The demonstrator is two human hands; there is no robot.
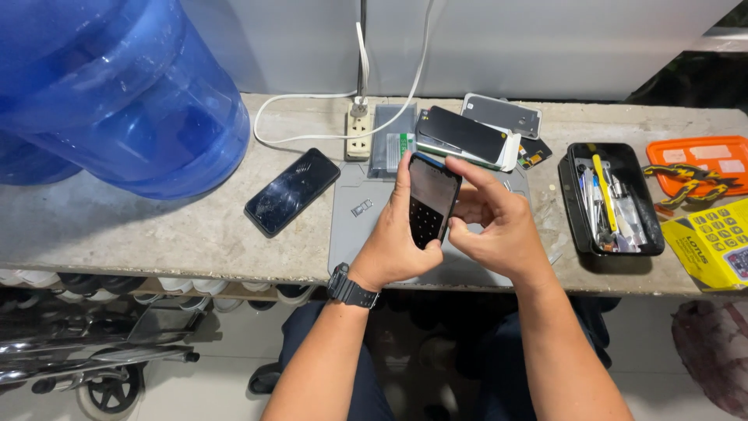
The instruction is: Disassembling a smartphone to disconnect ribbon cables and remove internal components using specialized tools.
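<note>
Looking down from the head camera, the left hand [393, 245] grips a dark smartphone [431, 200] from its left side, thumb up along the left edge and fingers wrapped behind; a black wristwatch [351, 288] sits on that wrist. The phone is held above the front half of the grey work mat [347, 226], near the front edge of the counter [156, 226], and does not rest on it. Its long axis runs away from the person, tilted slightly right at the top, screen towards the camera with a faint keypad grid showing. The right hand [499, 226] comes in from the phone's right side, index finger stretched across to the top right corner and the other fingers curled at the right edge, so it is partly closed and touches the phone rather than carrying it. Both hands are at the phone; the left one bears it. Both forearms rise from below the counter's front edge, converging on the phone.

Left of the mat lies a second phone with a cracked screen [292, 191], diagonal on the counter. Towards the back edge sit a stack of phones and screens [467, 136] and a white power strip [358, 132]. Further right stands a black tool tray [608, 199], and a blue water jug [117, 86] fills the back left corner.
</note>
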